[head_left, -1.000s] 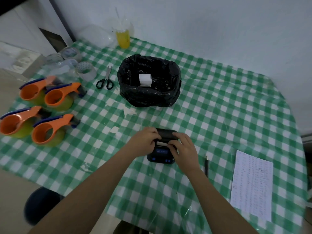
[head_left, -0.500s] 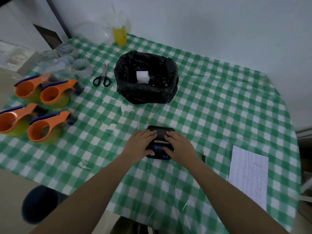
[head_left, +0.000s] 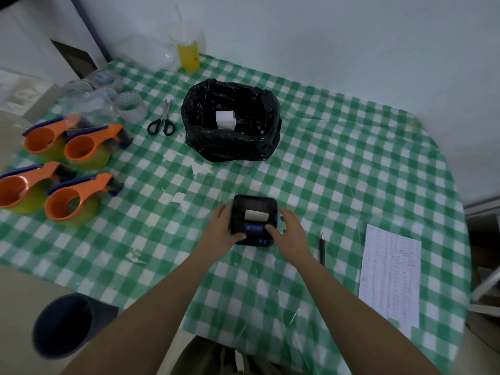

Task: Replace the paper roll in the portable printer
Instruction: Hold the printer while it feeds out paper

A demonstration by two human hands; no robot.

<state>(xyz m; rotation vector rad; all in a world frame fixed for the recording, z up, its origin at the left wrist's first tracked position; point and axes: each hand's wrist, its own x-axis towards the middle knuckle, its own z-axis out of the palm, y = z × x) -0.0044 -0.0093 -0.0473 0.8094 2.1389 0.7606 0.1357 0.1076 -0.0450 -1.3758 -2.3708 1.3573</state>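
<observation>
A small black portable printer [head_left: 254, 205] lies flat on the green checked tablecloth in front of me, lid down, with a short white strip of paper [head_left: 256, 214] sticking out of its slot. My left hand [head_left: 220, 230] grips its left side, thumb on the front panel. On the printer's right side rests my right hand [head_left: 290, 232], thumb pressing near the blue display. A white paper roll [head_left: 225, 119] lies inside the black bag-lined bin [head_left: 208, 136] farther back.
Several orange tape dispensers [head_left: 78, 197] sit at the left, with clear tape rolls [head_left: 130, 106] and scissors [head_left: 162, 123] behind them. A yellow drink cup [head_left: 188, 54] stands by the wall. A pen [head_left: 322, 247] and printed sheet [head_left: 389, 277] lie right. A dark bucket [head_left: 62, 324] stands below the table edge.
Both hands have slid from the top of the printer to its sides, uncovering the lid and the white paper strip at the slot. The view has shifted slightly.
</observation>
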